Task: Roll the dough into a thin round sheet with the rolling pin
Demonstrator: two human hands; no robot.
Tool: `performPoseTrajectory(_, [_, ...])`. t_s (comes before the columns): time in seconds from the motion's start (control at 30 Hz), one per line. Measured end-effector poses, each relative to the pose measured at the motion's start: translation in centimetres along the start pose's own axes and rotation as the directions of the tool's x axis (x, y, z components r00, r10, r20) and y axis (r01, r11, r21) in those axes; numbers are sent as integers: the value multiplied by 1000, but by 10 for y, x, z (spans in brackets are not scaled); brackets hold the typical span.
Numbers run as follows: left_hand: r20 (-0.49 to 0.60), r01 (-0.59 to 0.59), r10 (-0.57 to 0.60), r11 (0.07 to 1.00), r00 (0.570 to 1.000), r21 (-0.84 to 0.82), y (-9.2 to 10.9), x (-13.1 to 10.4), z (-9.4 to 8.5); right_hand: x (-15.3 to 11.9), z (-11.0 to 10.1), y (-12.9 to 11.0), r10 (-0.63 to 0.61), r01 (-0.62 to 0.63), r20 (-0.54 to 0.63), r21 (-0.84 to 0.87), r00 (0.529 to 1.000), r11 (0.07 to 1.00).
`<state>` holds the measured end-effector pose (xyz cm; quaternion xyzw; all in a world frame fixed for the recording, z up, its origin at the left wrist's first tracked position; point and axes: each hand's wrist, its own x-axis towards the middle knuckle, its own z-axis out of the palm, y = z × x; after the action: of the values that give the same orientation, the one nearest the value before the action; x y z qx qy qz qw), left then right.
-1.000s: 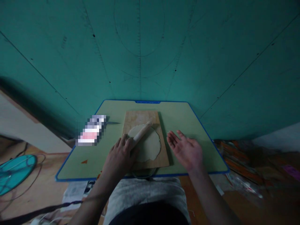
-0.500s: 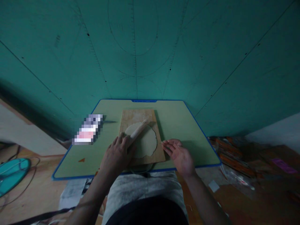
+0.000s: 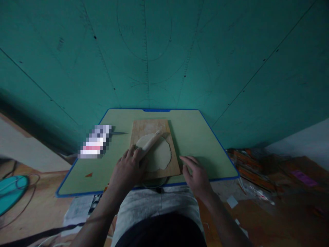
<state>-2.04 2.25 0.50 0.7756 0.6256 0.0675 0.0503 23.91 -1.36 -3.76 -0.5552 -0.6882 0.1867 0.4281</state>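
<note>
A flat, roughly round sheet of dough [image 3: 159,156] with an uneven edge lies on a wooden board [image 3: 149,126]. Across its left part rests a pale rolling pin [image 3: 151,144], slanting from lower left to upper right. My left hand [image 3: 128,164] is closed over the pin's near end, which is hidden beneath the fingers. Just right of the board, my right hand [image 3: 195,171] holds nothing; its index finger points toward the board's edge and its thumb is apart from it.
The board sits on a light green folding table [image 3: 190,130] with a blue rim, against a green wall [image 3: 164,68]. On the left are a pixelated item [image 3: 95,141], a thin pointed object [image 3: 120,132] and a small orange triangle [image 3: 88,175]. Clutter [image 3: 253,171] covers the floor at right.
My right hand has turned from palm up to palm down and now sits slightly lower beside the board. The left hand stays on the rolling pin, and the dough looks the same.
</note>
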Motion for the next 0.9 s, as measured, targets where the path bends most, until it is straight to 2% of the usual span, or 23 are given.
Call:
performPoseTrajectory(0.1, [-16,-4,4,1000,1000,-1,-1,0,1,-2,3,3,-80,83,32,-138,996,987])
performPoseTrajectory(0.23, [-29,-5,5,1000,1000,0,-1,0,2,-4,4,5,-131,147,93,-206,987,967])
performPoseTrajectory(0.33, [-34,2,-2,1000,999,1,-1,0,1,-4,3,3,-128,151,115,-220,985,964])
performPoseTrajectory(0.4, [-45,-7,7,1000,999,-6,-1,0,1,-2,0,3,-115,127,76,-184,990,975])
performPoseTrajectory(0.5, [-51,-22,21,1000,998,-11,-1,-1,1,-3,-11,9,-64,54,-98,-105,993,993])
performPoseTrajectory(0.6, [-37,-21,21,1000,999,-6,-1,-1,1,-11,-37,26,62,-103,-328,-107,942,989])
performPoseTrajectory(0.73, [-18,0,0,1000,1000,13,1,-2,0,-37,-92,62,161,-338,-575,-214,802,917])
performPoseTrajectory(0.83, [-12,4,-4,1000,1000,26,2,-2,0,-66,-136,91,183,-518,-684,-323,707,792])
performPoseTrajectory(0.87, [-11,2,-2,1000,1000,29,2,-2,0,-75,-148,99,187,-573,-700,-369,689,732])
performPoseTrajectory(0.9, [-13,1,-1,999,1000,32,2,-2,0,-83,-158,105,191,-599,-695,-409,693,689])
